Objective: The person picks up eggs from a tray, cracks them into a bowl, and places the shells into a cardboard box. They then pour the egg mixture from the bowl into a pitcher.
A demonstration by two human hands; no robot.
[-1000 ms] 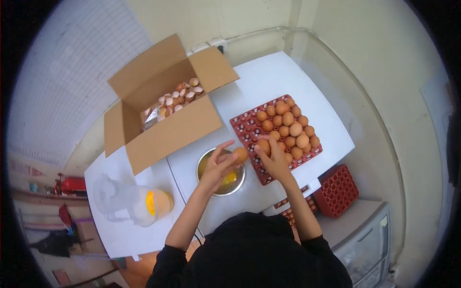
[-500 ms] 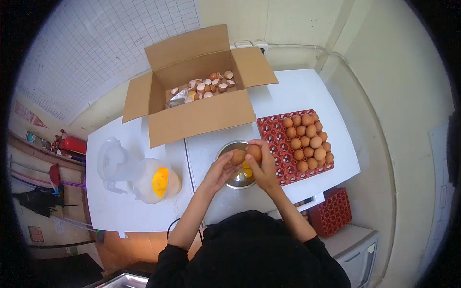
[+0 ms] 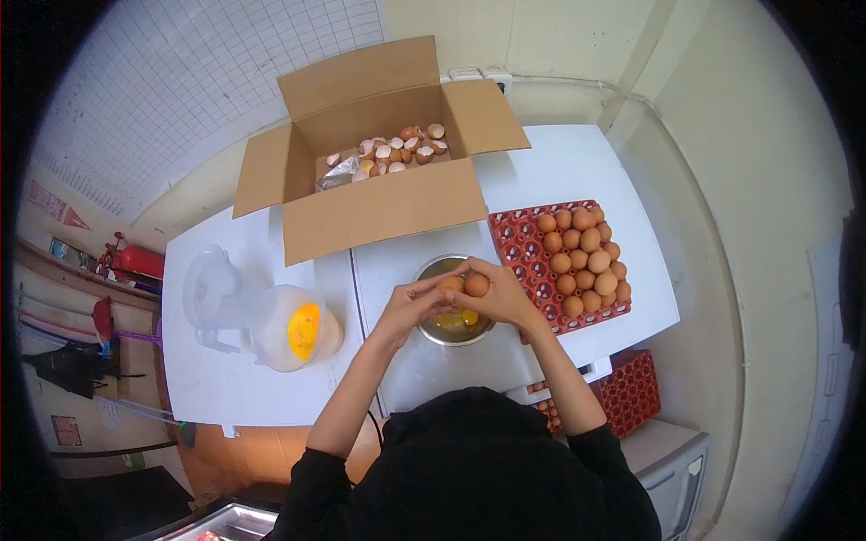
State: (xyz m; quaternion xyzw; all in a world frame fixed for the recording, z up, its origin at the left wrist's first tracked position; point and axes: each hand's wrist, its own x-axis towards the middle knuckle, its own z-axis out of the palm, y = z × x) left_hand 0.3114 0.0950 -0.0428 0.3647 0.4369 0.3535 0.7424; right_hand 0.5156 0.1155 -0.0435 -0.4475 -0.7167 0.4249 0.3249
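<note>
Over the metal bowl (image 3: 456, 342), my two hands meet with their fingertips nearly touching. My left hand (image 3: 408, 314) is closed around a brown egg (image 3: 451, 284), partly covered by its fingers. Another brown egg (image 3: 476, 285) sits right beside it, gripped by my right hand (image 3: 502, 293). Below them, egg yolk (image 3: 469, 317) and clear egg white lie in the bowl. To the right of my right hand is a red egg tray (image 3: 523, 248), with brown eggs (image 3: 591, 261) filling its right part.
A cardboard box (image 3: 383, 212) holding broken eggshells (image 3: 397, 153) stands behind the bowl. On the left, a clear plastic jug (image 3: 271, 338) contains yellow egg, next to another clear jug (image 3: 212, 288). More red trays (image 3: 629, 392) are stacked low at the right, below the white table (image 3: 586, 162).
My hands have drawn closer together over the bowl, and the left egg is now more covered by fingers. The whole view has shifted slightly.
</note>
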